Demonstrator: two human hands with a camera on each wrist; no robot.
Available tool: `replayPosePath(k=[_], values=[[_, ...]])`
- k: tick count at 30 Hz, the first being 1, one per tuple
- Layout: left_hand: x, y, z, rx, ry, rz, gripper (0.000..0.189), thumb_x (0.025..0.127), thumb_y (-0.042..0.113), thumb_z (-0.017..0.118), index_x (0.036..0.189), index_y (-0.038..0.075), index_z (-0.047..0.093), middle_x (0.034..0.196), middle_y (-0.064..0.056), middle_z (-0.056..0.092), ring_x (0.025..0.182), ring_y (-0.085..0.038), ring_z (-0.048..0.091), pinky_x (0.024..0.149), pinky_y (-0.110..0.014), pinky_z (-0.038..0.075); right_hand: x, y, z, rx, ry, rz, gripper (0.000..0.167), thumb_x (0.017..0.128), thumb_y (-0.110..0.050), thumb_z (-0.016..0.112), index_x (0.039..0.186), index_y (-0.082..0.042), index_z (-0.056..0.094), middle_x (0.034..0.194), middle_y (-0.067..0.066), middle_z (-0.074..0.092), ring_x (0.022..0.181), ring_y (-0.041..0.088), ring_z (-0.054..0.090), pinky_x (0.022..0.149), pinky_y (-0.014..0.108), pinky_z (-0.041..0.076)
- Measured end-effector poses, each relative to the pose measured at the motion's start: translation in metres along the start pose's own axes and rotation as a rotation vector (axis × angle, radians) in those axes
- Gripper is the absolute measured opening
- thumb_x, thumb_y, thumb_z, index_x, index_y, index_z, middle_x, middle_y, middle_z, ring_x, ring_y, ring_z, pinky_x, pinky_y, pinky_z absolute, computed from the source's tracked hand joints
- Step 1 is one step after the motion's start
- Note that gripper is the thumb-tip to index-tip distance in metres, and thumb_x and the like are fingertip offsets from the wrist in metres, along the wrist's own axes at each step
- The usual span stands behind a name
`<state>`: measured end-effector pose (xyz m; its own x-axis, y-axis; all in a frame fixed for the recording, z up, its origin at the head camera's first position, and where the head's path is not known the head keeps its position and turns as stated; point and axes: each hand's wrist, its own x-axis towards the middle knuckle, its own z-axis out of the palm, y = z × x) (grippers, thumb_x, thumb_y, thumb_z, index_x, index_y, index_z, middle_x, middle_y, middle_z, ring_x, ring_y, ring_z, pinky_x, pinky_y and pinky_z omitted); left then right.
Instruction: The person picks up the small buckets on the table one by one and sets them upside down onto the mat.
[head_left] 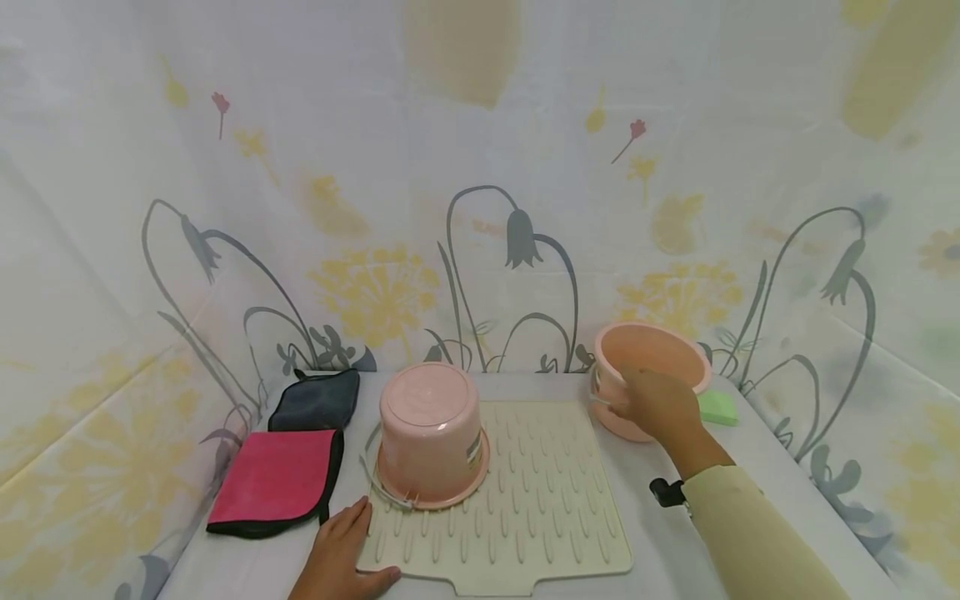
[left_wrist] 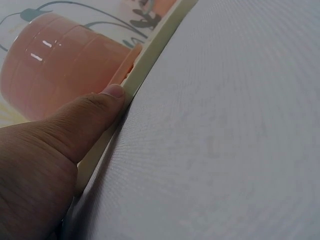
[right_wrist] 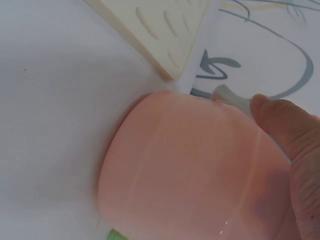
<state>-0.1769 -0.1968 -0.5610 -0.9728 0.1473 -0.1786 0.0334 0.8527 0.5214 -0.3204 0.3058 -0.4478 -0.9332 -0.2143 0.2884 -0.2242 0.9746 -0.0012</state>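
Observation:
A pink bucket (head_left: 430, 429) stands upside down on the left part of a cream ridged draining board (head_left: 540, 500), its handle lying down along the left side. My left hand (head_left: 341, 554) rests at the board's front left corner; in the left wrist view its thumb (left_wrist: 95, 112) lies against the board's edge. Right of the board, my right hand (head_left: 660, 408) grips the near rim of a second pink bucket (head_left: 622, 421), mouth up. The right wrist view shows the thumb (right_wrist: 280, 120) at this bucket's white handle (right_wrist: 232, 97); the other fingers are hidden.
A red cloth with black edging (head_left: 277, 479) lies left of the board, a dark cloth (head_left: 315, 402) behind it. Beside the second bucket lies a green sponge (head_left: 718, 408). Flower-printed curtains (head_left: 480, 275) enclose the white table (head_left: 660, 542) behind and at both sides.

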Motion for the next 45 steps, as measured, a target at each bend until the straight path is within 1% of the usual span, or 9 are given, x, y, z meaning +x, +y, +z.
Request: replayPosePath(k=[6,12,16,21,25,28,33,39,45], values=[[-0.001,-0.001,0.001,-0.018,-0.003,0.008,0.120,0.071,0.068,0.086,0.152,-0.010,0.045,0.160,-0.027,0.042,0.143,-0.051,0.038,0.113,-0.074,0.032,-0.004,0.000,0.006,-0.031,0.085,-0.016,0.046,0.082,-0.044,0.086,0.078,-0.016,0.050,0.051,-0.002,0.039,0.041,0.018,0.037,0.044,0.032,0.024],[-0.001,-0.002,0.001,-0.007,0.017,0.020,0.119,0.071,0.067,0.086,0.152,-0.010,0.045,0.160,-0.026,0.043,0.143,-0.050,0.038,0.113,-0.073,0.033,-0.006,-0.001,0.004,-0.069,0.107,-0.027,0.049,0.079,-0.044,0.090,0.081,-0.014,0.051,0.055,-0.001,0.038,0.043,0.018,0.036,0.044,0.032,0.024],[0.000,-0.001,0.001,-0.010,0.005,0.007,0.120,0.071,0.068,0.086,0.152,-0.010,0.045,0.160,-0.027,0.042,0.143,-0.051,0.038,0.114,-0.074,0.032,-0.007,0.001,0.004,-0.086,0.115,-0.041,0.052,0.078,-0.046,0.091,0.081,-0.014,0.050,0.057,0.000,0.039,0.044,0.018,0.036,0.044,0.032,0.024],[-0.001,0.000,0.001,-0.018,-0.007,0.017,0.118,0.073,0.067,0.085,0.152,-0.011,0.045,0.159,-0.027,0.043,0.143,-0.051,0.039,0.114,-0.074,0.031,-0.013,0.003,0.005,-0.099,0.139,-0.059,0.054,0.077,-0.046,0.092,0.082,-0.013,0.049,0.057,0.000,0.037,0.044,0.018,0.034,0.045,0.031,0.022],[-0.002,0.001,0.001,-0.002,-0.011,0.013,0.117,0.074,0.067,0.084,0.152,-0.011,0.045,0.159,-0.027,0.043,0.142,-0.051,0.039,0.113,-0.074,0.032,-0.017,0.003,0.003,-0.135,0.222,-0.107,0.057,0.076,-0.047,0.092,0.082,-0.012,0.048,0.056,-0.001,0.033,0.043,0.017,0.031,0.044,0.030,0.021],[-0.001,0.001,0.000,0.004,-0.006,0.011,0.118,0.073,0.068,0.085,0.152,-0.010,0.045,0.159,-0.027,0.043,0.142,-0.051,0.040,0.113,-0.074,0.033,-0.018,0.000,-0.003,-0.172,0.321,-0.158,0.060,0.074,-0.048,0.093,0.081,-0.011,0.047,0.055,-0.003,0.027,0.041,0.015,0.028,0.045,0.029,0.018],[0.000,-0.001,0.000,0.013,0.018,0.021,0.118,0.071,0.067,0.086,0.152,-0.010,0.046,0.159,-0.027,0.043,0.142,-0.050,0.040,0.114,-0.073,0.032,-0.021,-0.007,-0.011,-0.142,0.427,-0.178,0.059,0.073,-0.044,0.094,0.079,-0.009,0.047,0.055,-0.004,0.026,0.041,0.014,0.026,0.043,0.028,0.016],[0.001,-0.001,0.001,0.025,0.019,0.013,0.120,0.070,0.068,0.086,0.152,-0.010,0.046,0.160,-0.026,0.043,0.142,-0.050,0.040,0.113,-0.073,0.033,-0.031,-0.019,-0.015,-0.059,0.426,-0.120,0.057,0.075,-0.040,0.093,0.080,-0.009,0.046,0.055,-0.003,0.030,0.042,0.013,0.026,0.043,0.027,0.018],[0.000,0.000,0.001,0.016,0.010,0.003,0.120,0.070,0.068,0.086,0.152,-0.009,0.045,0.160,-0.026,0.042,0.142,-0.050,0.038,0.114,-0.074,0.032,-0.044,-0.035,-0.023,0.034,0.353,-0.015,0.053,0.080,-0.041,0.089,0.076,-0.012,0.045,0.057,-0.002,0.036,0.046,0.015,0.032,0.043,0.029,0.023]])
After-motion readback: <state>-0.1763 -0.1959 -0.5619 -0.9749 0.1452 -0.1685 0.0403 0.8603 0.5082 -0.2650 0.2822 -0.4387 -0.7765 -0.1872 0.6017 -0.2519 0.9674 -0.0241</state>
